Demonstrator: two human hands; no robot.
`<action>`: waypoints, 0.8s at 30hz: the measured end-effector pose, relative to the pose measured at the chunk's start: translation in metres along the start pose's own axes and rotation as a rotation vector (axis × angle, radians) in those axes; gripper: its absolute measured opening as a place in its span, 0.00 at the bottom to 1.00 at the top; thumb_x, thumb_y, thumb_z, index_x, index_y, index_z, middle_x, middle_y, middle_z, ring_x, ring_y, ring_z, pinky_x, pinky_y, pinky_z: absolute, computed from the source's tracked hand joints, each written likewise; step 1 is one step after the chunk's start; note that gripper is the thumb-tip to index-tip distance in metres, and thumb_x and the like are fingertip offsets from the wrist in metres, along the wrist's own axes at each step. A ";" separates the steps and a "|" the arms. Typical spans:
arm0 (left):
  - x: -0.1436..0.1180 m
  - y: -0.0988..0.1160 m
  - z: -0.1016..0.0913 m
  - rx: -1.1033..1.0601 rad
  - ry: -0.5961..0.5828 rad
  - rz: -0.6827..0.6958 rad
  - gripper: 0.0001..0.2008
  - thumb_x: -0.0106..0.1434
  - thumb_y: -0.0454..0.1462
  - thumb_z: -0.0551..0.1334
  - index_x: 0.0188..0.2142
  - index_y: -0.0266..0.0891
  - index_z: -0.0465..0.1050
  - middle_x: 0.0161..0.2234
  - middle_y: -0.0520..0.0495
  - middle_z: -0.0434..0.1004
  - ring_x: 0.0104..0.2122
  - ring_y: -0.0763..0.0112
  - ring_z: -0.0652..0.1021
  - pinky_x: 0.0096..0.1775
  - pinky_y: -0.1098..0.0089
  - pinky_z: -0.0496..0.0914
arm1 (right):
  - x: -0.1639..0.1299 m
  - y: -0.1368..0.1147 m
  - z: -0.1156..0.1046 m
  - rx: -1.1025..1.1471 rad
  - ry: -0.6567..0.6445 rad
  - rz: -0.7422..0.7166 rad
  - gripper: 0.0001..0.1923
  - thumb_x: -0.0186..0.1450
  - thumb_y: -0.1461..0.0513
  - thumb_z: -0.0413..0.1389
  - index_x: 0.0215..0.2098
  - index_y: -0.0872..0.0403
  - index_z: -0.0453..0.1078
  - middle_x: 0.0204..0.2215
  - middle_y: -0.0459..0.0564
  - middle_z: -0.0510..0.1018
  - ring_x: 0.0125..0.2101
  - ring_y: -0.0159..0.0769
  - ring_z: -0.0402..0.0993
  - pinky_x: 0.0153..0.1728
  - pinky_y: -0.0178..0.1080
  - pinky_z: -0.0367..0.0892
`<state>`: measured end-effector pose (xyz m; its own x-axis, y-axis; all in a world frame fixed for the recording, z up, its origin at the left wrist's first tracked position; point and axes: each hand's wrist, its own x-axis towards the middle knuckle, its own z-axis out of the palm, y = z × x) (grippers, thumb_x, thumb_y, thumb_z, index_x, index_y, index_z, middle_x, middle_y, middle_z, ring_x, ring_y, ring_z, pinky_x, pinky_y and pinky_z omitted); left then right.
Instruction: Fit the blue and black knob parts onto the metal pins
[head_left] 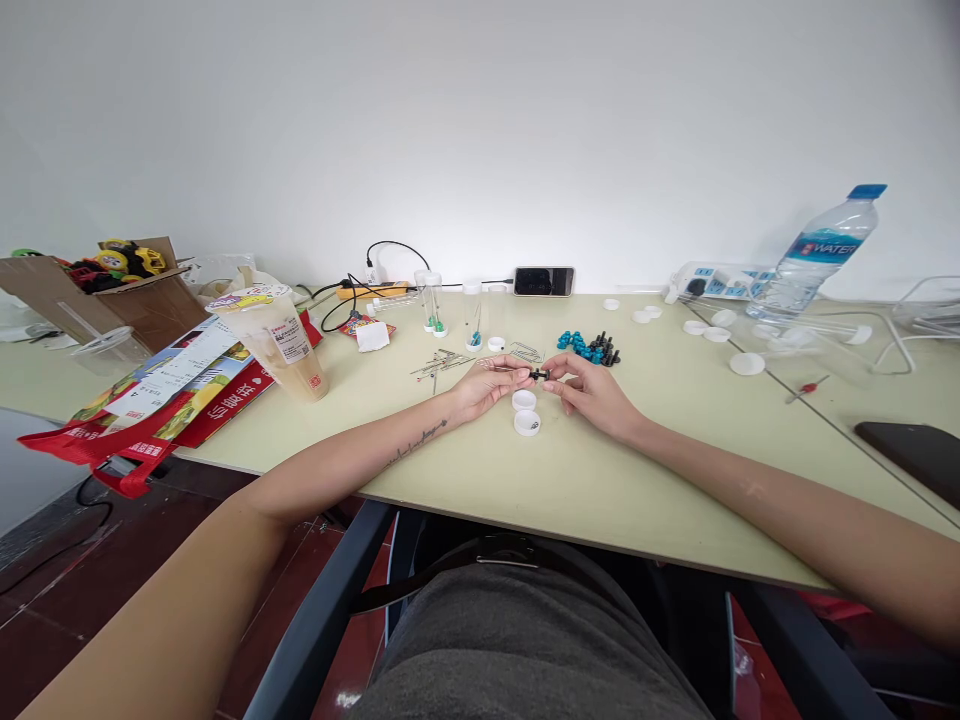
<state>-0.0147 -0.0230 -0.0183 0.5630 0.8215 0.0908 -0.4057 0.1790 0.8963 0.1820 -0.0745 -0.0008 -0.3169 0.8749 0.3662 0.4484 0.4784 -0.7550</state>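
My left hand [486, 385] and my right hand [589, 392] meet over the pale green table [600, 480]. Both pinch a small black piece [538, 375] between their fingertips; the left also seems to hold a thin metal pin. Just below the hands lie two white caps [525, 411]. Behind them sits a heap of blue and black beads [589, 347]. Loose metal pins [442, 364] lie to the left of the beads. Clear tubes [433, 302] with a few beads inside stand upright further back.
A drink cup [281, 343] and a red bag with papers [165, 395] are at left, a cardboard box with toys [112, 285] behind them. A water bottle [821, 250], power strip [720, 280], several white caps [720, 330] and a dark phone [911, 447] are at right.
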 end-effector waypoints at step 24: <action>-0.001 0.001 0.002 0.008 0.019 -0.007 0.09 0.50 0.28 0.67 0.33 0.32 0.73 0.32 0.48 0.76 0.34 0.73 0.78 0.50 0.66 0.67 | 0.000 0.001 0.000 0.001 -0.014 0.014 0.12 0.62 0.53 0.53 0.40 0.50 0.66 0.34 0.45 0.70 0.16 0.26 0.64 0.21 0.38 0.64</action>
<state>-0.0147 -0.0244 -0.0165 0.5522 0.8303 0.0761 -0.3956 0.1805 0.9005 0.1820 -0.0736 -0.0019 -0.3223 0.8805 0.3476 0.4518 0.4657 -0.7609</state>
